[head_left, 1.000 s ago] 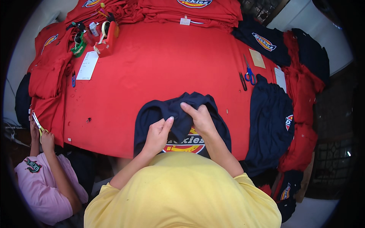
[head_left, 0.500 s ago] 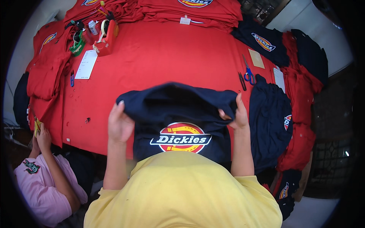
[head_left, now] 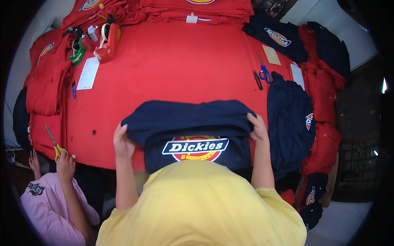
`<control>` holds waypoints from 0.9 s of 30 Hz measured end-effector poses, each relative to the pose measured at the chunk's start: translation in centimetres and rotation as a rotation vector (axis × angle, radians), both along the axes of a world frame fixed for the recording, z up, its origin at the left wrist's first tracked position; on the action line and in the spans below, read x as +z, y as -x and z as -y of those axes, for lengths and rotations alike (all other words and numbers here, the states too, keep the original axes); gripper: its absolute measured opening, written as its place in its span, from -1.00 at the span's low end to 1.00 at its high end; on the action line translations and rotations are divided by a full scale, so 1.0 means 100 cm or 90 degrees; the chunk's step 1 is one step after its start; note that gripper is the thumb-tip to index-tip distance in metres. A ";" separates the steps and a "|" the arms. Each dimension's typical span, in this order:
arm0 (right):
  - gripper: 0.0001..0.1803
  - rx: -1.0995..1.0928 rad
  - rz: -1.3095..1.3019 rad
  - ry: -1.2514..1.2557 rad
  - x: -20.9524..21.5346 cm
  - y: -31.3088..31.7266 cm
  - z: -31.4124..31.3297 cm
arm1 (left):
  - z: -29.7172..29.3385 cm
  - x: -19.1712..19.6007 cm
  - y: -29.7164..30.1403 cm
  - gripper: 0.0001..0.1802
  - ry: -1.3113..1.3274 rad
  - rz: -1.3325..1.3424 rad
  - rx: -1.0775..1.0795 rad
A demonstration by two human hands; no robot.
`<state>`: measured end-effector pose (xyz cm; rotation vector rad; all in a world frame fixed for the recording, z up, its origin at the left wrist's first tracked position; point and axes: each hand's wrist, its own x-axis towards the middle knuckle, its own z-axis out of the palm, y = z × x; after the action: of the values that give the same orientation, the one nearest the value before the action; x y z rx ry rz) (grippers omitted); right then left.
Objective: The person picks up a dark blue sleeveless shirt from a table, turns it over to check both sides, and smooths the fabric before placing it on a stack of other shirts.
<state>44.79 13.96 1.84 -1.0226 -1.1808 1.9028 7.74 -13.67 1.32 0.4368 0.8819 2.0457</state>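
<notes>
Lying at centre frame on the red table [head_left: 172, 69], a navy shirt [head_left: 188, 121] is gripped at both ends. Its left edge is pinched by the left hand [head_left: 122, 143], fingers closed on the cloth; its right edge is clamped by the right hand [head_left: 258, 128]. The shirt spans between the hands, folded over, with a round red-and-yellow logo [head_left: 195, 147] shown just below the fold, nearest the yellow-clad torso. A stack of navy shirts [head_left: 289, 119] is seen just right of the right hand. Blue-handled scissors [head_left: 264, 71] are laid at upper right. At lower left, yellow-handled scissors [head_left: 55, 145] are held by another person's hand [head_left: 65, 162], pink sleeve below. A red tape dispenser [head_left: 107, 43] and a white paper slip [head_left: 88, 74] are placed at upper left.
</notes>
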 end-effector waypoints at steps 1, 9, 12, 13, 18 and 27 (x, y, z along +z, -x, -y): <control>-0.56 0.047 -0.224 0.049 -0.006 -0.018 -0.007 | 0.001 0.014 0.002 -0.61 -0.050 0.001 -0.040; -0.38 0.020 -0.361 -0.332 0.160 0.064 -0.119 | -0.126 0.174 0.079 -0.48 -0.157 -0.184 -0.023; -0.38 0.125 -0.267 -0.305 0.199 0.130 -0.166 | -0.193 0.180 0.129 -0.27 0.005 -0.299 -0.108; -0.39 0.119 -0.221 -0.250 0.201 0.146 -0.164 | -0.206 0.170 0.136 -0.19 0.061 -0.277 -0.151; -0.32 0.079 0.362 -0.509 0.068 0.117 -0.173 | -0.183 0.046 0.142 -0.14 0.443 -0.497 -0.192; -0.74 -0.150 0.594 -0.577 -0.006 0.074 -0.049 | -0.108 0.016 0.076 -0.79 0.535 -0.714 0.197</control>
<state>37.40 18.89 1.20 -1.4105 -2.0188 0.4712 0.17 -2.91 2.89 1.0077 2.4444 1.3395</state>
